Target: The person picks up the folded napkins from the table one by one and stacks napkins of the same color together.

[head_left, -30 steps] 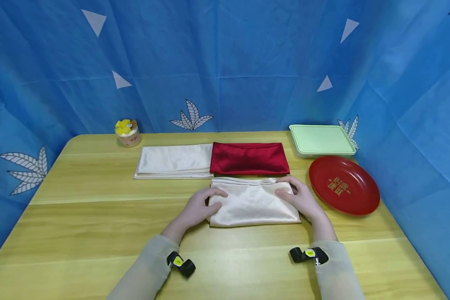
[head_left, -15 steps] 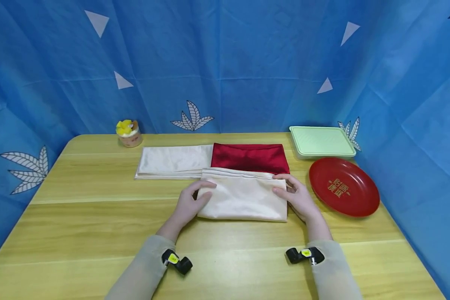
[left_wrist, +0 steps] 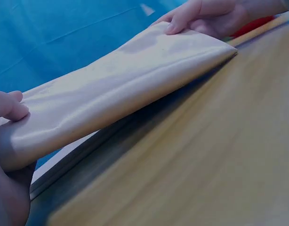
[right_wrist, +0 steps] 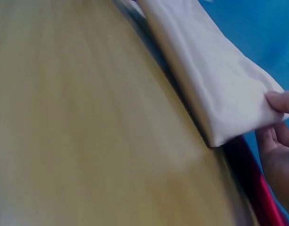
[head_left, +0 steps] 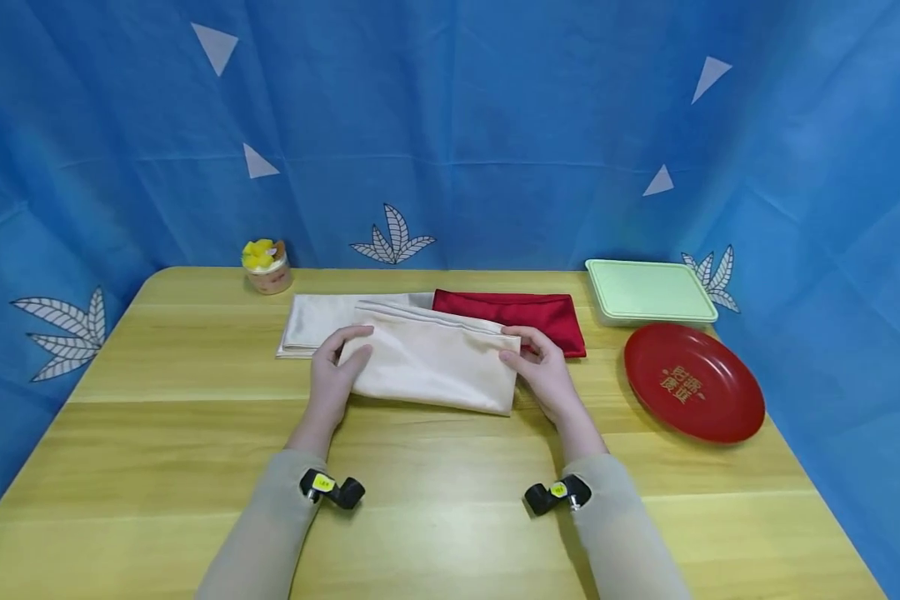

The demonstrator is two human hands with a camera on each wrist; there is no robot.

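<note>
Holding the folded cream cloth (head_left: pixel 433 357) by its two short ends, left hand (head_left: pixel 332 372) and right hand (head_left: pixel 542 372) pinch it just above the bench (head_left: pixel 157 433), over the other cream cloth (head_left: pixel 317 320) (satin-like: light, limp, probably slippery; grip ends).

Blue cloth backdrop (head_left: pixel 495 125) with white leaves and triangles, enclosing yellow wooden table (head_left: pixel 450 500); light seemingly even.

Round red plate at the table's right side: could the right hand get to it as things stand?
Probably not at once: the right hand grips one end of the folded cream cloth. Once it lets go, yes; only bare table lies between it and the round red plate.
</note>
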